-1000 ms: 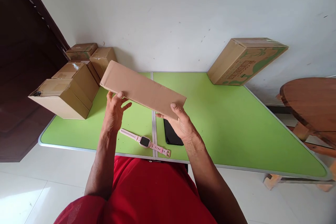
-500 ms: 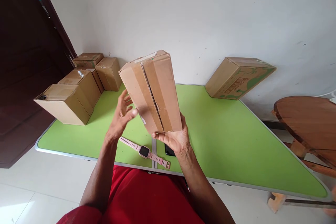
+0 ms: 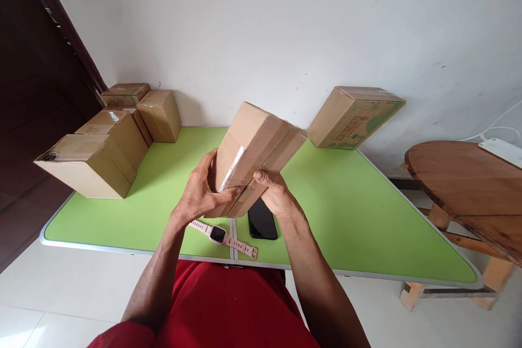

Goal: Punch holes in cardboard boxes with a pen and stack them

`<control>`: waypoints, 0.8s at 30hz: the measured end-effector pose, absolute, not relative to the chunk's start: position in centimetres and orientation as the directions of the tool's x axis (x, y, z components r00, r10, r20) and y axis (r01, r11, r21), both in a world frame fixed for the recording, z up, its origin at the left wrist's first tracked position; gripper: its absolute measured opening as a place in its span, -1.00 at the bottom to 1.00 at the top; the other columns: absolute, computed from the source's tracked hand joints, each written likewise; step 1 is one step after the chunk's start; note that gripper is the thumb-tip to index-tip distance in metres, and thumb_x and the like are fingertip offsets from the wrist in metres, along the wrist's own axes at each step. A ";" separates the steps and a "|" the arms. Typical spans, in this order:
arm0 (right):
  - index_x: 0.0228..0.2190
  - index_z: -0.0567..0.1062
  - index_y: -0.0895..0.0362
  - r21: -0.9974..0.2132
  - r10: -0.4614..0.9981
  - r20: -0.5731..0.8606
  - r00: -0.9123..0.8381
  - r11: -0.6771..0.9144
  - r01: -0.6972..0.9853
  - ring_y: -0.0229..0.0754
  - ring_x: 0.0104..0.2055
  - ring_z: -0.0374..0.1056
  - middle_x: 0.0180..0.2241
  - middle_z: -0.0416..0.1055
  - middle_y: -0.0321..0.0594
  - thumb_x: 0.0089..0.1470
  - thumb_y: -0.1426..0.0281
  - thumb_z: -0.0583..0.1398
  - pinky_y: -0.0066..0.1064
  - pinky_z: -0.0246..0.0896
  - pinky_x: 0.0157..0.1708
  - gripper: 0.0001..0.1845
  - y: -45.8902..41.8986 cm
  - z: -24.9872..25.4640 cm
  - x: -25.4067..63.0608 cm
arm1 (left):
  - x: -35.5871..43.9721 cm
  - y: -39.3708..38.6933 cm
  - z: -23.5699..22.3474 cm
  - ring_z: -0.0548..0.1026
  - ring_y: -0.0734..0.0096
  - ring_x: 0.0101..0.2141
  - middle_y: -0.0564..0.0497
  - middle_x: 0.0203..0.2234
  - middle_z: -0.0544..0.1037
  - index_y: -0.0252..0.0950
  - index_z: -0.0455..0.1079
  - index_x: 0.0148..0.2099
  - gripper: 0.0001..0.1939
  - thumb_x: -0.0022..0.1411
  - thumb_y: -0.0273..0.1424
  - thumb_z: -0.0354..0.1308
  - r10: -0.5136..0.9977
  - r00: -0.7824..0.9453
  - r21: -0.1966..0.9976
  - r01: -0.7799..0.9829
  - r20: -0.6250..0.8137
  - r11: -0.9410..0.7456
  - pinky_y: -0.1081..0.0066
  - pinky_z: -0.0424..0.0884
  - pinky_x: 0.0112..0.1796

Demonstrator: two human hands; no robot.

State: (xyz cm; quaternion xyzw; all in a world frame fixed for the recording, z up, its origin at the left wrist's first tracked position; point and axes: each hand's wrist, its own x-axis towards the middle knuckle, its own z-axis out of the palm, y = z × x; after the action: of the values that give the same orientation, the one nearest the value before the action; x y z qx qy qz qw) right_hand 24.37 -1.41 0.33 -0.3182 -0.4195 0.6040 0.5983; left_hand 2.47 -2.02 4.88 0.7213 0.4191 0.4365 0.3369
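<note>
A taped cardboard box [image 3: 248, 144] is held tilted above the table, with a white label strip on the side toward my left. My left hand [image 3: 202, 190] grips its lower left part, thumb lying across the face. From the right, my right hand [image 3: 275, 190] holds the lower edge, its thumb on the taped seam and its other fingers hidden behind the box. Below the box lie a pink-strapped smartwatch [image 3: 218, 235] and a black phone [image 3: 262, 221], whose top is partly covered by the box.
Several cardboard boxes [image 3: 110, 160] stand on the left of the green table [image 3: 346, 228]. A box with green print [image 3: 356, 119] sits at the back right near the wall. A round wooden stool [image 3: 460, 185] stands to the right, with a white device [image 3: 503, 150] on it.
My left hand has come in and taken hold of the box. The box has turned and tipped to the right, showing its labelled side. More of the phone is visible.
</note>
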 end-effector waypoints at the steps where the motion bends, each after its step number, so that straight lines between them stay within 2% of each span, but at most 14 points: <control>1: -0.27 0.72 0.04 -0.869 0.994 0.099 -0.056 0.059 -0.492 0.17 -0.01 0.66 -0.14 0.78 -0.15 -0.28 -0.05 0.69 -0.01 0.58 0.09 -0.38 -1.3 0.3 24.3 | 2.3 -2.2 4.8 0.57 -0.16 0.14 -0.26 0.24 0.58 -0.22 0.35 0.46 -0.02 0.11 0.03 0.56 0.894 0.300 0.857 0.298 0.333 -0.419 -0.10 0.53 0.14; 4: -0.22 0.72 -0.01 -0.733 0.996 -0.007 0.088 0.054 -0.678 0.04 -0.18 0.68 -0.25 0.77 -0.28 -0.25 -0.13 0.66 -0.11 0.67 -0.08 -0.34 -1.1 -0.3 24.3 | 1.4 -2.3 4.2 0.58 -0.17 0.17 -0.29 0.28 0.55 -0.15 0.21 0.61 0.07 0.26 0.23 0.38 0.879 0.381 0.914 0.168 0.285 -0.369 -0.12 0.57 0.14; 7: -0.12 0.70 -0.05 -0.588 0.992 -0.081 0.098 0.031 -0.808 0.02 -0.19 0.71 -0.23 0.78 -0.33 -0.09 -0.17 0.59 -0.09 0.72 -0.07 -0.37 -0.9 -1.0 24.4 | 0.1 -2.1 3.5 0.60 -0.09 0.16 -0.25 0.25 0.56 -0.12 0.26 0.60 -0.11 0.47 0.27 0.11 0.892 0.347 0.937 0.087 0.291 -0.339 -0.13 0.53 0.20; 9: -0.08 0.69 -0.05 -0.521 0.996 -0.077 0.036 -0.010 -0.854 0.07 -0.14 0.73 -0.18 0.79 -0.32 -0.02 -0.14 0.56 -0.03 0.72 0.02 -0.40 -0.8 -1.1 24.6 | -0.3 -1.9 3.2 0.60 -0.07 0.16 -0.24 0.24 0.57 -0.12 0.34 0.56 -0.19 0.52 0.24 0.06 0.907 0.288 0.934 0.095 0.307 -0.346 -0.15 0.50 0.23; 12: -0.05 0.68 -0.04 -0.462 0.994 -0.094 -0.049 -0.088 -0.882 0.09 -0.08 0.73 -0.17 0.80 -0.31 0.02 -0.12 0.53 0.00 0.70 0.09 -0.41 -0.6 -1.1 24.6 | -0.2 -1.7 3.3 0.57 -0.11 0.21 -0.24 0.28 0.55 -0.10 0.36 0.54 -0.19 0.48 0.24 0.13 0.896 0.266 0.914 0.102 0.356 -0.393 -0.17 0.50 0.23; 16: 0.00 0.67 -0.03 -0.482 0.990 -0.111 -0.083 -0.127 -0.867 0.14 0.12 0.68 -0.16 0.79 -0.26 0.05 -0.19 0.48 0.03 0.66 0.15 -0.35 -0.6 -1.1 23.6 | 1.5 -2.3 3.8 0.42 -0.25 0.39 -0.25 0.43 0.42 -0.01 0.27 0.59 0.01 0.28 0.33 0.32 0.828 0.294 0.840 0.123 0.478 -0.528 -0.25 0.41 0.34; 18: 0.00 0.66 -0.05 -0.529 0.997 -0.081 -0.004 -0.046 -0.847 0.15 0.23 0.63 -0.09 0.78 -0.25 0.04 -0.22 0.47 0.03 0.63 0.20 -0.33 -0.7 -0.8 22.8 | 2.8 -3.0 3.8 0.38 -0.27 0.43 -0.26 0.48 0.35 0.03 0.18 0.62 0.10 0.22 0.36 0.35 0.827 0.225 0.824 0.136 0.516 -0.551 -0.26 0.38 0.37; 20: 0.03 0.65 -0.08 -0.591 0.991 -0.026 0.131 0.091 -0.802 0.15 0.36 0.52 0.08 0.74 -0.26 0.04 -0.26 0.44 0.05 0.59 0.27 -0.30 -0.7 -0.3 21.9 | 3.9 -3.7 3.5 0.34 -0.26 0.46 -0.29 0.51 0.28 0.03 0.05 0.66 0.16 0.23 0.38 0.34 0.855 0.055 0.844 0.139 0.515 -0.517 -0.23 0.38 0.37; 22: 0.08 0.62 -0.09 -0.658 0.971 0.026 0.237 0.195 -0.727 0.16 0.48 0.37 0.25 0.64 -0.23 0.06 -0.31 0.38 0.10 0.53 0.33 -0.25 -0.8 0.3 21.1 | 4.7 -4.3 3.1 0.30 -0.26 0.49 -0.31 0.54 0.22 0.02 -0.03 0.66 0.16 0.26 0.38 0.31 0.896 -0.105 0.901 0.112 0.431 -0.420 -0.21 0.40 0.36; 24: 0.10 0.61 -0.10 -0.719 0.959 0.052 0.279 0.230 -0.656 0.18 0.55 0.26 0.32 0.58 -0.18 0.06 -0.33 0.35 0.19 0.46 0.37 -0.22 -1.0 0.7 20.4 | 4.9 -4.6 3.0 0.30 -0.26 0.51 -0.31 0.53 0.25 0.00 0.03 0.63 0.06 0.33 0.40 0.20 0.961 -0.103 0.965 -0.015 0.258 -0.261 -0.19 0.45 0.32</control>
State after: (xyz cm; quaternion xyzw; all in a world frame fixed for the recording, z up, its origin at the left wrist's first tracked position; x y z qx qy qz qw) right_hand 20.44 -1.02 0.67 -0.2981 -0.2537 0.5443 0.7420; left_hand 4.88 -4.64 2.96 0.5283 0.4475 0.5927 0.4114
